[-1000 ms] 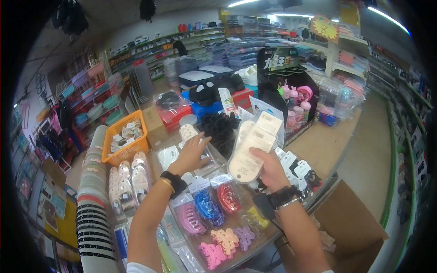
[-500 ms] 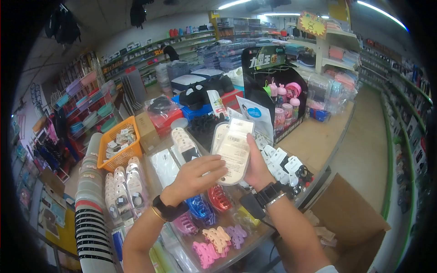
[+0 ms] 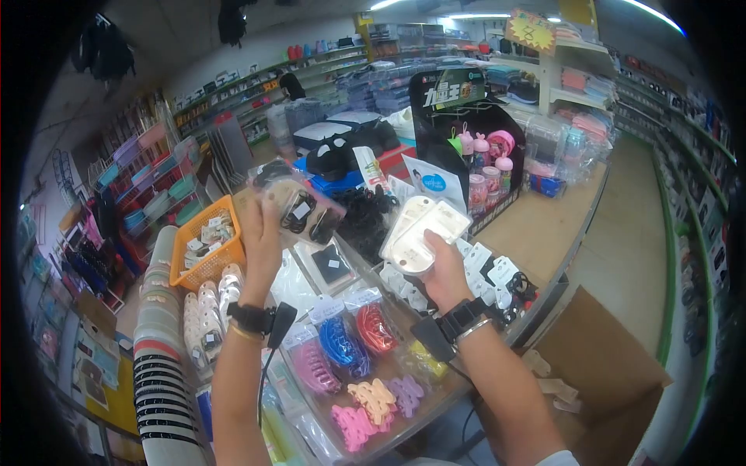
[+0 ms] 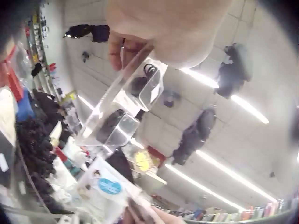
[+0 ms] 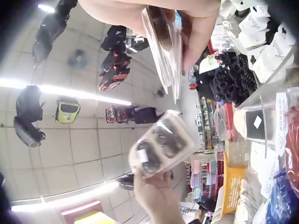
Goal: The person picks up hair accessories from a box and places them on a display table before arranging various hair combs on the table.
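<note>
Left hand: a person's left hand [image 3: 262, 245] pinches the edge of a clear pack [image 3: 299, 208], fingers closed on its rim, above the orange basket's side of the display.
Right hand: the right hand [image 3: 447, 273] grips pale packs [image 3: 423, 233] in a fan, thumb across the front, near the black scrunchies [image 3: 365, 213].
Clear pack: see-through plastic with a pale backing, two dark coiled bundles inside and a white sticker over one.
Pale packs: cream, rounded at the corners, overlapping; at least two, the exact number unclear.
Claw clips: six on the display tray [image 3: 420, 436]; three bagged clips [image 3: 342, 346], mauve, blue and red, above three unbagged clips [image 3: 373, 404], pink, peach and lilac.
Around them: one orange basket [image 3: 214, 268] of small packets, one dark flat pack [image 3: 330, 264] with a white label, and white cards [image 3: 497, 272] beside the worktop's [image 3: 579, 198] edge.
Hard to see: print on the pale packs is too small to read; some of the right fingers are behind them; a yellow item [image 3: 427, 359] is partly covered by the right wrist's device.
</note>
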Motion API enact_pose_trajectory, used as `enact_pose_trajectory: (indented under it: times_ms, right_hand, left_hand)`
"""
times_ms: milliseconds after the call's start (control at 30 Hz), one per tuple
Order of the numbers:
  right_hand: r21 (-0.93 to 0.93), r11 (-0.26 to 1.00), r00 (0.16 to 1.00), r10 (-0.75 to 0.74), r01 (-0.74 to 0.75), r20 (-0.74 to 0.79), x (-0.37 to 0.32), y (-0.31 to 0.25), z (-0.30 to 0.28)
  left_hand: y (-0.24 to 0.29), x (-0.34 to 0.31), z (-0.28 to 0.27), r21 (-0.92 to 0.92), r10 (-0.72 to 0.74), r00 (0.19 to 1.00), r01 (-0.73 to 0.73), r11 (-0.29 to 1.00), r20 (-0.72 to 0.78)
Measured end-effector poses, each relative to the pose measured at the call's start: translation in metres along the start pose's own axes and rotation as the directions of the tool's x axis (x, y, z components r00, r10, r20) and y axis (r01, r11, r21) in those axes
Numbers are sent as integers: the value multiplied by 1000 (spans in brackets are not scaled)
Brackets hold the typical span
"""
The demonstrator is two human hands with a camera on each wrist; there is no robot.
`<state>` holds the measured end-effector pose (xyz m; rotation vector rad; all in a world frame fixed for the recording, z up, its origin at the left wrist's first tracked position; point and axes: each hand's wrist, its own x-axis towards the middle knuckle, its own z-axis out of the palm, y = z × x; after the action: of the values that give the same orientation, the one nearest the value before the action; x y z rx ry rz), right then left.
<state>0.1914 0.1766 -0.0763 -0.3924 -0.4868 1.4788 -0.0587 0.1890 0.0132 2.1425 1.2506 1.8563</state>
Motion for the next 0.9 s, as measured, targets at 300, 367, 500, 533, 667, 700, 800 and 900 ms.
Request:
enact_pose_trajectory:
  times_ms: [300, 367, 500, 533, 667, 700, 800, 900]
  right_hand:
    - [-103, 995, 999, -3, -2, -45, -2, 1, 2]
    - [-80, 997, 1000, -2, 1, -19, -2, 1, 2]
    - [-95, 995, 999, 33, -35, -25, -2, 1, 1]
    - [-109, 994, 999, 26, -28, -20, -2, 3, 0]
    - [-158, 987, 1000, 23, -22, 4, -4, 4, 5]
    - [-157, 987, 1000, 23, -22, 5, -4, 4, 4]
    - [-174, 984, 999, 46, -44, 12, -5, 5, 6]
    - [-224, 974, 999, 37, -32, 21, -8, 5, 8]
  left_hand:
    - [-109, -25, 54, 263, -439, 739, 352, 898, 511]
    - [-117, -26, 58, 295, -419, 730, 302, 906, 540]
    - [-143, -29, 56, 454, -329, 823, 98, 886, 464]
    - [-141, -29, 52, 510, -349, 790, 54, 858, 504]
    - [-147, -39, 48, 563, -321, 781, -46, 825, 535]
    - [-140, -42, 48, 618, -346, 774, -75, 782, 531]
    - [-126, -43, 48, 692, -327, 781, -180, 699, 533]
    - [-121, -41, 47, 642, -237, 837, -167, 749, 494]
